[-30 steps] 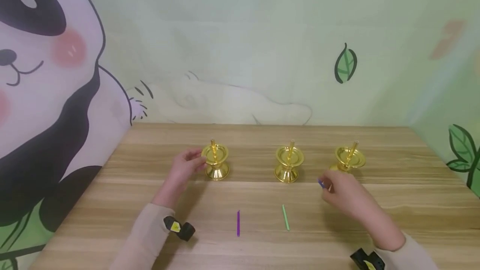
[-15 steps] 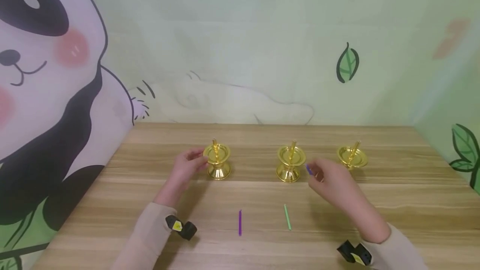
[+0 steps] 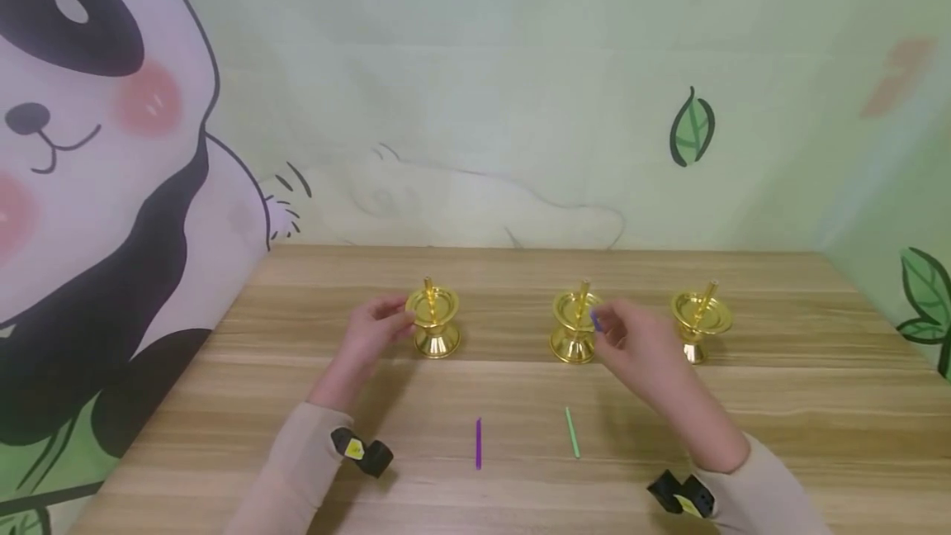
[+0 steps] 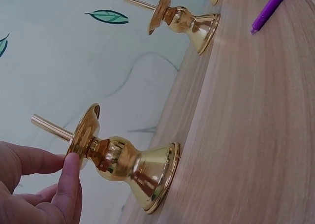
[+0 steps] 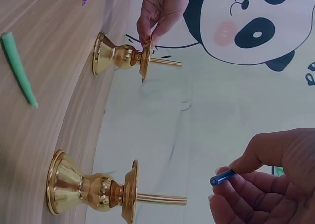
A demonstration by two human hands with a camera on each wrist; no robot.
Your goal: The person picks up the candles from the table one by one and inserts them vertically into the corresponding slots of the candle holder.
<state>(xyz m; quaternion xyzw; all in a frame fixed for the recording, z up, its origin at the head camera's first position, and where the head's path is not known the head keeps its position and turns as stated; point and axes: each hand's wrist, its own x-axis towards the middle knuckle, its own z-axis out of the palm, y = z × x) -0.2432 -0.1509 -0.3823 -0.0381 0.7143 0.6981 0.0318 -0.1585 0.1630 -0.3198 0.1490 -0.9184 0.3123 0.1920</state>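
My left hand (image 3: pixel 371 333) pinches the dish rim of the left gold candle holder (image 3: pixel 437 341) between thumb and finger; that holder stands upright on the table. A short blue candle (image 5: pixel 223 177) sits between the thumb and fingers of my right hand (image 3: pixel 641 349), its end sticking out. That hand is raised beside the middle gold candle holder (image 3: pixel 570 345), and the candle is apart from the holder's upright tube (image 5: pixel 162 199) in the right wrist view. Much of the blue candle is hidden by the fingers.
A third gold candle holder (image 3: pixel 702 316) stands at the right, partly behind my right hand. A purple candle (image 3: pixel 479 442) and a green candle (image 3: pixel 572 432) lie on the wooden table (image 3: pixel 297 271) in front. A wall with a panda picture (image 3: pixel 171 221) rises behind.
My right hand has moved left with the blue candle, from near the right holder to beside the middle one. The left hand keeps its hold. The view has shifted slightly.
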